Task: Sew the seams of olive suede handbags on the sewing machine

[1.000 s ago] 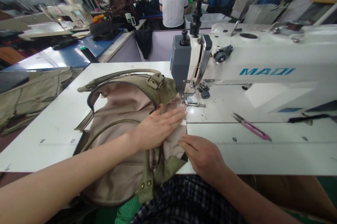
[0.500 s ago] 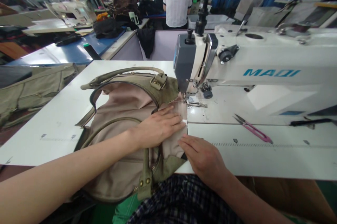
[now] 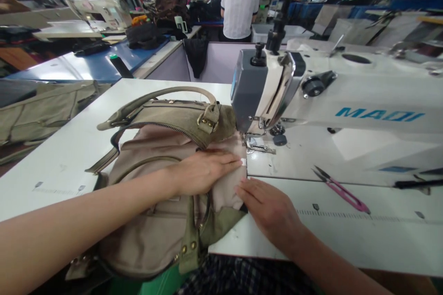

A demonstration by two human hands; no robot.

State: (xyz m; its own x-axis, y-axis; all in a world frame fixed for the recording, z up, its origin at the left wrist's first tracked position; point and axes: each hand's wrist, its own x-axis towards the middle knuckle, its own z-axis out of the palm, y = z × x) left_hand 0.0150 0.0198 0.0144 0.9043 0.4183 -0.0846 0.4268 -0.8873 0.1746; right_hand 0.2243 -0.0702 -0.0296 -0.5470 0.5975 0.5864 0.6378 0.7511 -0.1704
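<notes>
An olive canvas handbag (image 3: 226,124) with its pinkish-beige lining (image 3: 145,228) exposed lies on the white sewing table, its zipped opening spread wide. My left hand (image 3: 204,172) lies flat on the lining, fingers stretched toward the presser foot (image 3: 244,139) of a white sewing machine (image 3: 311,110). At the lining's right edge, my right hand (image 3: 268,205) has thumb and fingers pressed together on the fabric; its thumb is mostly hidden. The far end of that edge sits at the presser foot. One bag handle (image 3: 180,92) arches behind; another passes under my left forearm.
Pink-handled thread snips (image 3: 341,189) lie right of my right hand. Another olive canvas piece (image 3: 44,115) rests at the far left. A thread cone (image 3: 119,65) stands behind the table's left side. A person in a white shirt (image 3: 240,6) is in the background.
The view has shifted, so the machine and snips appear larger and lower right. My left hand's fingers are closer together. The bag's rear handle stands slightly higher. My right hand keeps its hold.
</notes>
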